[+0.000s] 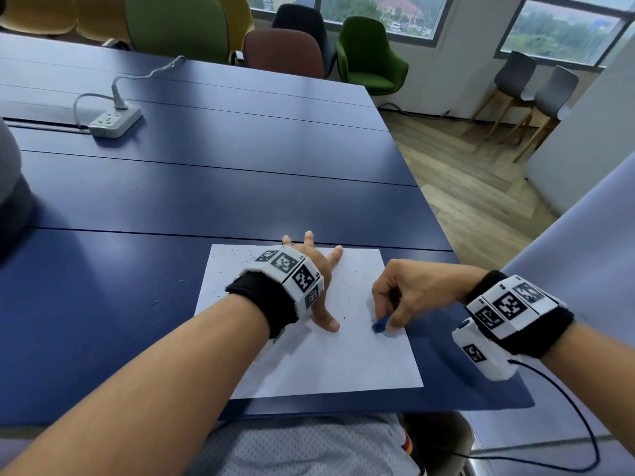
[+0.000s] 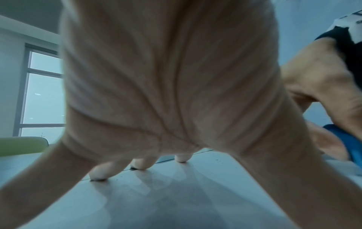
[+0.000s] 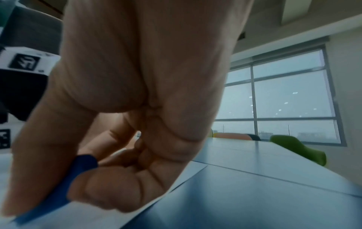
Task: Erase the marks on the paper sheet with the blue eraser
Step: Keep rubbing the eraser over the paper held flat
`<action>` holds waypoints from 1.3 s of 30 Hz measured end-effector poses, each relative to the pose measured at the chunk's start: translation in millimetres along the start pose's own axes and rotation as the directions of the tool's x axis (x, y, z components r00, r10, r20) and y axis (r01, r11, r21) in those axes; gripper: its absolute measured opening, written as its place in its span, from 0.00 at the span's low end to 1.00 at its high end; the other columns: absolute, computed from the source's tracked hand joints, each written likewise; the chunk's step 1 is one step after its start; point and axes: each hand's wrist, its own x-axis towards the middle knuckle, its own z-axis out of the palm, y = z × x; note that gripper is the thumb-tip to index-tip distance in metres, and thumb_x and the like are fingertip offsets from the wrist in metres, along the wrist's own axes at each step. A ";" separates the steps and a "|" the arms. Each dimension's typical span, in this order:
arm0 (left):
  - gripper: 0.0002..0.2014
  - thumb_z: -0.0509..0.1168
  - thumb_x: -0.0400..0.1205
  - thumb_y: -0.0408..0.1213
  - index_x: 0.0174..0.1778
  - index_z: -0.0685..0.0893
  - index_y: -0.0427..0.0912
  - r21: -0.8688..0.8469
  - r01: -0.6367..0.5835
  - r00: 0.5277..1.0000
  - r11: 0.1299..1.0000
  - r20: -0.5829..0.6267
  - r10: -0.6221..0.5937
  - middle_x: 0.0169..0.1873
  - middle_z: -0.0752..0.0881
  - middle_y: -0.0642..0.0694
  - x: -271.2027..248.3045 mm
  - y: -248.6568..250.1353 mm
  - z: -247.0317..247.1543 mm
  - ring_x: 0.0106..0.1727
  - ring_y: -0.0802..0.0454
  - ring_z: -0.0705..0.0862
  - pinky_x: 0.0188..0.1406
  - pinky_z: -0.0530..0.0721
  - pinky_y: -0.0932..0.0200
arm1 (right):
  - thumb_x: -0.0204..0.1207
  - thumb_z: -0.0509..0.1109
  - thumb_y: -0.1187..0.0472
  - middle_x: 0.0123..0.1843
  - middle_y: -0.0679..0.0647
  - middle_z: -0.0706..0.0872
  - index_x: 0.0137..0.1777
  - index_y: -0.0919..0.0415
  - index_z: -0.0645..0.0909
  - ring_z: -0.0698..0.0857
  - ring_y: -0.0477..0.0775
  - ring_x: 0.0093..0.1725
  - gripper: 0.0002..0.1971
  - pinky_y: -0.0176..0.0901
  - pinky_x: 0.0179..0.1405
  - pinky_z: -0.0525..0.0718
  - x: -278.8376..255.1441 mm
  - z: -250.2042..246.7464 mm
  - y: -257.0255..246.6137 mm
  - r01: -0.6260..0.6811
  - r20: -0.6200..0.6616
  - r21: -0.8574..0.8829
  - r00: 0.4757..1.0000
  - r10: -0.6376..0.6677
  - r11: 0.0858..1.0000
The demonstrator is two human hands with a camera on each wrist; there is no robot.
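Observation:
A white paper sheet (image 1: 326,359) lies on the blue table (image 1: 206,187) near its front edge. My left hand (image 1: 318,269) presses flat on the sheet's upper middle with fingers spread; its fingertips (image 2: 98,175) touch the paper (image 2: 156,201). My right hand (image 1: 402,297) pinches the blue eraser (image 1: 379,326) between thumb and fingers, its tip down on the sheet's right part. In the right wrist view the blue eraser (image 3: 64,186) slants down to the paper (image 3: 88,216). Dark crumbs dot the sheet's top. No clear marks show.
A white power strip (image 1: 115,121) with its cable lies far back left on the table. Chairs (image 1: 367,53) stand beyond the far edge. The table's right edge runs close to my right wrist. Another person's sleeve (image 1: 10,180) shows at the left border.

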 end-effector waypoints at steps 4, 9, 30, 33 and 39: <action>0.71 0.76 0.60 0.72 0.85 0.31 0.59 -0.016 -0.003 1.000 1.000 0.002 0.003 0.85 0.35 0.35 0.6 -0.6 -0.4 0.83 0.21 0.46 0.73 0.67 0.27 | 0.67 0.80 0.68 0.32 0.58 0.87 0.37 0.63 0.87 0.80 0.49 0.30 0.04 0.44 0.32 0.79 11.7 -5.7 5.5 0.027 -0.222 0.051 0.975 -0.014 0.998; 0.71 0.76 0.59 0.72 0.84 0.31 0.60 -0.009 0.001 1.000 1.000 0.016 -0.001 0.85 0.34 0.36 1.1 -0.6 -1.2 0.83 0.22 0.46 0.73 0.67 0.27 | 0.67 0.80 0.67 0.38 0.61 0.90 0.38 0.60 0.87 0.81 0.47 0.32 0.05 0.43 0.35 0.81 5.7 1.4 5.4 0.061 -0.178 -0.004 0.982 -0.061 0.998; 0.71 0.77 0.59 0.71 0.85 0.31 0.60 -0.010 -0.001 1.000 1.000 0.008 0.001 0.85 0.35 0.35 0.9 -1.4 0.3 0.83 0.21 0.46 0.74 0.66 0.28 | 0.67 0.81 0.67 0.39 0.56 0.89 0.36 0.59 0.86 0.82 0.49 0.34 0.06 0.51 0.35 0.85 10.8 9.6 -2.8 0.135 -0.176 -0.030 0.975 -0.138 0.990; 0.71 0.77 0.59 0.72 0.84 0.31 0.60 -0.021 -0.001 1.000 1.000 0.011 0.001 0.85 0.35 0.36 2.1 -0.9 0.5 0.83 0.22 0.46 0.74 0.65 0.27 | 0.69 0.79 0.67 0.42 0.59 0.91 0.37 0.60 0.87 0.83 0.50 0.33 0.04 0.45 0.32 0.85 10.5 8.3 -8.2 0.120 -0.085 -0.045 0.989 -0.123 0.992; 0.71 0.77 0.59 0.71 0.85 0.32 0.60 -0.021 -0.006 1.000 1.000 0.009 0.006 0.85 0.35 0.36 2.0 -2.4 0.1 0.83 0.22 0.46 0.73 0.65 0.26 | 0.68 0.79 0.70 0.36 0.55 0.88 0.37 0.61 0.85 0.81 0.44 0.30 0.06 0.39 0.34 0.83 11.7 11.9 -9.7 0.147 -0.212 -0.054 0.965 -0.155 0.988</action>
